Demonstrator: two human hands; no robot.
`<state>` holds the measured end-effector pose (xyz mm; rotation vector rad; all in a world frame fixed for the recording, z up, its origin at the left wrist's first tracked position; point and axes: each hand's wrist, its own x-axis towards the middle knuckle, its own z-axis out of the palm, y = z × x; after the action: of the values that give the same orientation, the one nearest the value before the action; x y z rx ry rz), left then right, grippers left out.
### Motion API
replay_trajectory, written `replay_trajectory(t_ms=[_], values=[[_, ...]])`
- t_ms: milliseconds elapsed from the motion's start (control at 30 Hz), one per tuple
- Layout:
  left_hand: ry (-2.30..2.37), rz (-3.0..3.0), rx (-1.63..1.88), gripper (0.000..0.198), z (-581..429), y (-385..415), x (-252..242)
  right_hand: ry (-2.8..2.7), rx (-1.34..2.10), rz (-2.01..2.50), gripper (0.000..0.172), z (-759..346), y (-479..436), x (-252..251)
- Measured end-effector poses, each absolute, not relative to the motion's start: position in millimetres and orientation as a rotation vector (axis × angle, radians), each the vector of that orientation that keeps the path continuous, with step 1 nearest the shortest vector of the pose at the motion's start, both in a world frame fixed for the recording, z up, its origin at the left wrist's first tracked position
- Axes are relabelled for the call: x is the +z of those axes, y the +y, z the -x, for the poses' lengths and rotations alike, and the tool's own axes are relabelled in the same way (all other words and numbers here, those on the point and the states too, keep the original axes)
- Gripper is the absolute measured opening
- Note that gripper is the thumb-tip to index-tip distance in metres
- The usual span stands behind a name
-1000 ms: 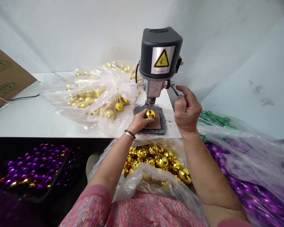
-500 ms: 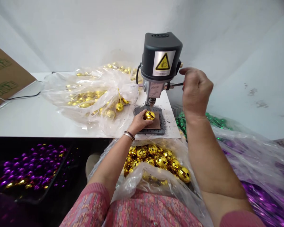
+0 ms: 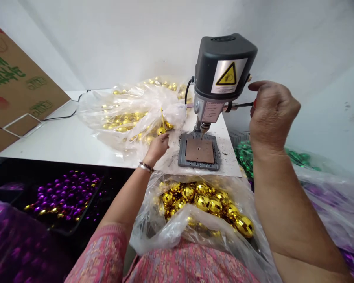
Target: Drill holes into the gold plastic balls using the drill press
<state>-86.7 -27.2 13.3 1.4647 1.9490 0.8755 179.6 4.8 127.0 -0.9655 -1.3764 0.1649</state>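
A small bench drill (image 3: 224, 67) stands on the white table (image 3: 61, 137); its brown pad (image 3: 200, 151) lies bare under the raised bit. My right hand (image 3: 271, 112) is closed round the drill's thin lever (image 3: 242, 105), held high beside the drill head. My left hand (image 3: 157, 146), fingers curled and back towards me, is at the mouth of a clear bag of gold balls (image 3: 135, 118) left of the drill. A gold ball (image 3: 161, 130) sits right at its fingertips; whether the fingers hold it is hidden.
A second clear bag of faceted gold balls (image 3: 206, 202) rests in my lap below the table edge. Purple balls fill a dark tray (image 3: 65, 192) at the left. Green balls (image 3: 244, 153) and a bag of purple ones (image 3: 327, 196) lie at the right. A cardboard box (image 3: 14, 90) stands far left.
My right hand raised the lever and the bit lifted. My left hand took the gold ball off the pad and moved left to the bag on the table. My head turned left.
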Motion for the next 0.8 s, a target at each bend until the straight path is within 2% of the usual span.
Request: replay_trajectory(t_ms=[167,433,500,600,700,800], values=[[2.418,-1.569,0.562,0.036,104,23,19,-1.36,0.171,1.01,0.04,-179,-2,129],[2.317,-1.778,0.155,0.046,97,42,15,-1.357,0.205,0.99,0.045,-179,-5,128],[2.262,-1.838,0.209,0.045,94,33,13,-1.33,0.199,0.998,0.044,-178,-5,127],[2.029,-1.75,0.513,0.042,92,12,9,-1.296,0.188,1.002,0.042,-176,-5,127],[1.627,-1.438,0.906,0.062,91,-11,4,-1.276,0.197,1.002,0.041,-174,-4,127],[1.262,-1.181,1.118,0.075,89,-25,2,-1.284,0.213,1.023,0.039,-175,-4,127]])
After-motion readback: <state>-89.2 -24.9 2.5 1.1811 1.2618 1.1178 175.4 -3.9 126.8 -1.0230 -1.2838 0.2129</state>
